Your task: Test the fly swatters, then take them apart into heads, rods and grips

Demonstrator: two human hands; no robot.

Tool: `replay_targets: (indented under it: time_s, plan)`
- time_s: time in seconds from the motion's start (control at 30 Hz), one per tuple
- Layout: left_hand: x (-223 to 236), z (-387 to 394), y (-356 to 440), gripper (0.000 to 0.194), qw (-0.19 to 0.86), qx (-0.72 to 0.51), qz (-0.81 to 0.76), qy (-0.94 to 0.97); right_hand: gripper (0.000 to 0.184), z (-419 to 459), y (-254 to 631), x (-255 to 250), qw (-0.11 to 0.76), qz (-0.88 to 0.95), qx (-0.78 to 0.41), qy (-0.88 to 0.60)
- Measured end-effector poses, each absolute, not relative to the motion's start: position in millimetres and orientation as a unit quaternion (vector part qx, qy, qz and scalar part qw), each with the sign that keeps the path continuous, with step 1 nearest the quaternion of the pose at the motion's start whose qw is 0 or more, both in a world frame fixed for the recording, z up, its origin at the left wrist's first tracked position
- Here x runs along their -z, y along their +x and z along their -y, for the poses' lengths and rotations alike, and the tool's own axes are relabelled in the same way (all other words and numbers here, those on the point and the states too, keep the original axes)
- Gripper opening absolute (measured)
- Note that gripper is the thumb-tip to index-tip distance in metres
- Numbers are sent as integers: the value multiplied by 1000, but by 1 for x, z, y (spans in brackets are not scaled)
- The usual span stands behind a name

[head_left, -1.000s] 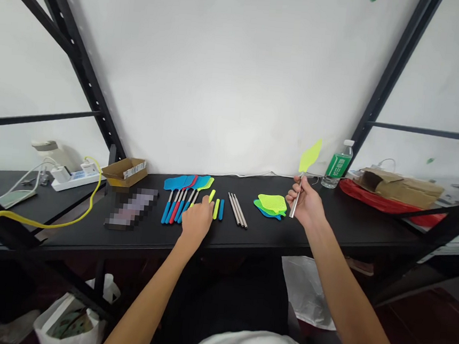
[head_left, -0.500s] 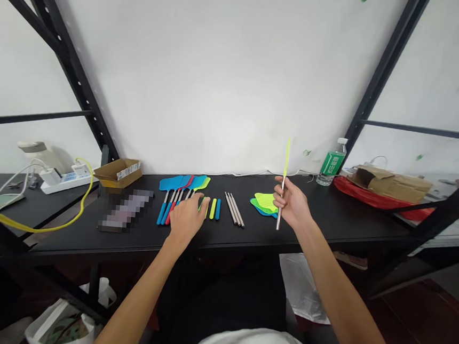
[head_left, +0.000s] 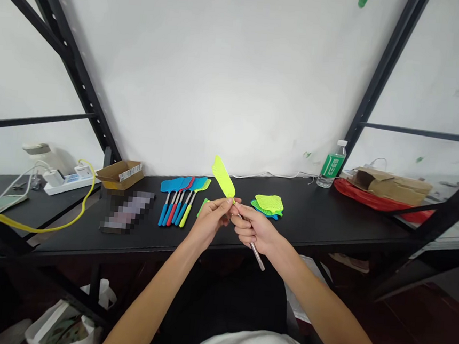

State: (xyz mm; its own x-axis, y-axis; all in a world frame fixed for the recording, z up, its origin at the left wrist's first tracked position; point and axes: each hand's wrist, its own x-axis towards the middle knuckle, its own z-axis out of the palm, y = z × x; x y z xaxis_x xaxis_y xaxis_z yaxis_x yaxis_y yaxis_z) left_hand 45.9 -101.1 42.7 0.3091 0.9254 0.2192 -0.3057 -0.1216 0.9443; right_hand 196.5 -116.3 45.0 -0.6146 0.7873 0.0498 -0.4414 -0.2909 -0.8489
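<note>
Meeting at the swatter: left hand, right hand.

The swatter head in my grip is thin yellow-green plastic mesh, matt and finely perforated, set on a smooth rod of bright, polished metal. The finished swatters on the bench have the same mesh plastic with soft-looking matt handle sleeves, and the bench itself is black with a dull, slightly sheeny finish. The box is plain brown cardboard and the bottle clear glossy plastic.
</note>
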Motion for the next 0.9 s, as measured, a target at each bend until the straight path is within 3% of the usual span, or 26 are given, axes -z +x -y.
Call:
replay_targets:
  time_s: [0.17, 0.6, 0.7, 0.9]
  plan:
    - [-36, 103, 50, 30, 675, -546, -275, 412, 27, 116, 193, -46, 371, 417, -811, -175]
    - [-40, 115, 58, 30, 601, -661, -301, 335, 39, 115, 173, -34, 446, 498, -708, -226]
    - [-39, 110, 61, 32, 596, -682, -280, 317, 39, 116, 173, -33, 461, 571, -622, -274]
    - [-55, 82, 12, 39, 529, -766, -268, 249, 33, 101, 192, -17, 522, 700, -267, -407]
